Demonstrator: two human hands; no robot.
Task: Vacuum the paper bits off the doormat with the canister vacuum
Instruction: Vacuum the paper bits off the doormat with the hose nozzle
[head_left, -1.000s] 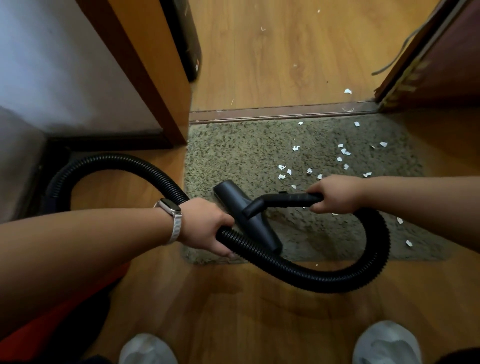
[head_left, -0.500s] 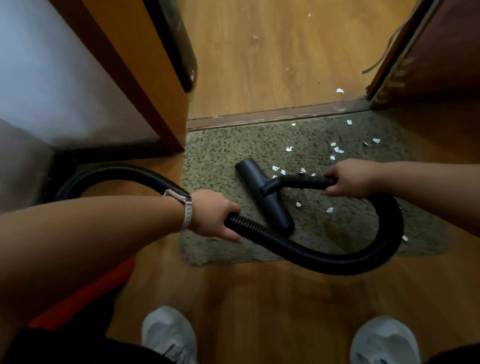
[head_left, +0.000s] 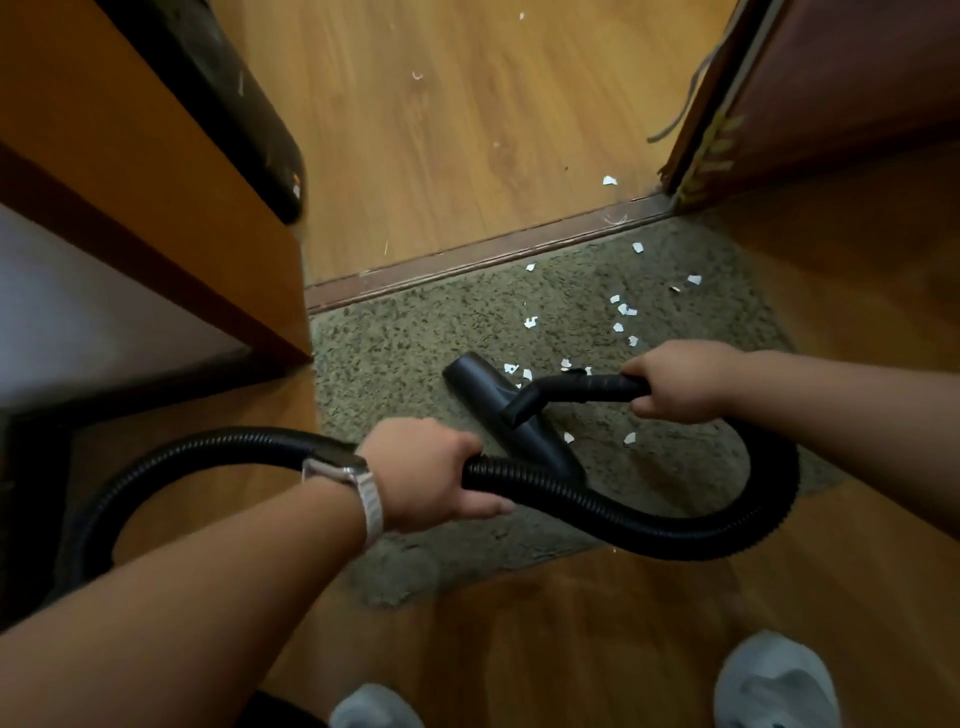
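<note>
Head view: left hand (head_left: 426, 473) curled round the ribbed black hose (head_left: 675, 530) over the near part of the doormat (head_left: 395, 353). Right hand (head_left: 680, 382) grips the rigid wand (head_left: 587, 387). Floor nozzle (head_left: 498, 400) lies flat mid-mat. White paper bits (head_left: 626, 310) are scattered far and right of the nozzle; a few possibly touch it.

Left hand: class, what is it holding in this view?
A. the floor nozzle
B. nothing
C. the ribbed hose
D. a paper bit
C: the left hand curls round the ribbed hose, while the right hand holds the handle tube.
</note>
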